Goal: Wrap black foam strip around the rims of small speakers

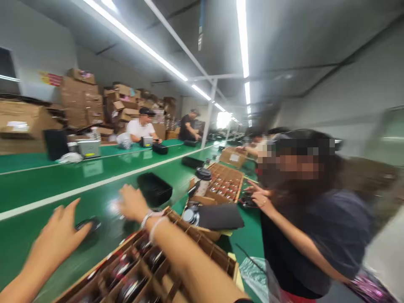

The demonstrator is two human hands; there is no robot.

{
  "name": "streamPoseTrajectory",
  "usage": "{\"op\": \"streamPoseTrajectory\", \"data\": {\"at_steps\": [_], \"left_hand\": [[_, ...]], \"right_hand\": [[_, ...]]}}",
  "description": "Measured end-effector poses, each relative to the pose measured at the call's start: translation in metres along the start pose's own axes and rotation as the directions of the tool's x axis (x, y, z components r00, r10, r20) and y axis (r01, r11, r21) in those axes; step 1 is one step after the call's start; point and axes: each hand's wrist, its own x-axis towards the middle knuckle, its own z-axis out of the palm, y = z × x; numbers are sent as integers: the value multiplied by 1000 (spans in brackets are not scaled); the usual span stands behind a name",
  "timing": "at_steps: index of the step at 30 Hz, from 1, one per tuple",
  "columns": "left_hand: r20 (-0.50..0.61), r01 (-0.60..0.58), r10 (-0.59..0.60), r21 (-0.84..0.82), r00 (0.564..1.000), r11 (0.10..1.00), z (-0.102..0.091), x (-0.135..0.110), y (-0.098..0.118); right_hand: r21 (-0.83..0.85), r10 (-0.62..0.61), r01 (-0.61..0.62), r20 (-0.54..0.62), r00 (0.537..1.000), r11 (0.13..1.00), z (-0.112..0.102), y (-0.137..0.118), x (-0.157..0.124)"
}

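Fluorescent strips are running down the ceiling of a long packing hall, and a green conveyor worktop (pixel 63 181) is stretching away beneath them, with stacked cartons lining the far wall. The left hand (pixel 58 237) is resting on the belt with its fingers spread and its thumb lying against a small dark round part (pixel 90 224); the grip is apart, touching but not clamped. The right hand (pixel 132 203) is reaching over the belt just beyond a divided cardboard tray (pixel 202 244) holding more round parts in its cells; its fingers are blurring, so I cannot tell whether that grip is open or closed on anything. A black tray (pixel 154 188) is lying on the belt just past the right hand. A co-worker (pixel 315 235) is standing close on the right, that person's hands working beside a second divided tray (pixel 225 183). Judging from this, the sound way is pinching the round part by its rim with thumb and forefinger, lifting it flat off the belt, and keeping the right forearm raised clear of the tray's thin dividers, which look easy to crush or snag.
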Motion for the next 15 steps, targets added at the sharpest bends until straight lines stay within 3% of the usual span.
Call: {"op": "streamPoseTrajectory", "data": {"at_steps": [5,6,8,10,12,13,15], "left_hand": [[92,47,-61,152,994,987,-75,-50,44],[89,71,-88,176,992,982,-86,-63,54],[185,90,-130,210,974,974,-101,-95,70],[361,89,-182,258,915,962,-107,-130,80],[505,64,-225,316,833,947,-102,-163,84],[535,46,-235,342,812,939,-95,-177,86],[523,24,-237,382,818,924,-74,-199,90]], "right_hand": [[228,-98,68,124,987,971,-25,-4,-10],[249,-109,72,135,985,966,-33,1,-19],[271,-128,73,194,973,960,-50,11,-48],[277,-153,67,299,942,958,-63,18,-87],[277,-177,55,434,883,959,-66,20,-128],[274,-185,51,490,852,960,-63,18,-145],[259,-188,43,565,803,965,-51,10,-169]]}}
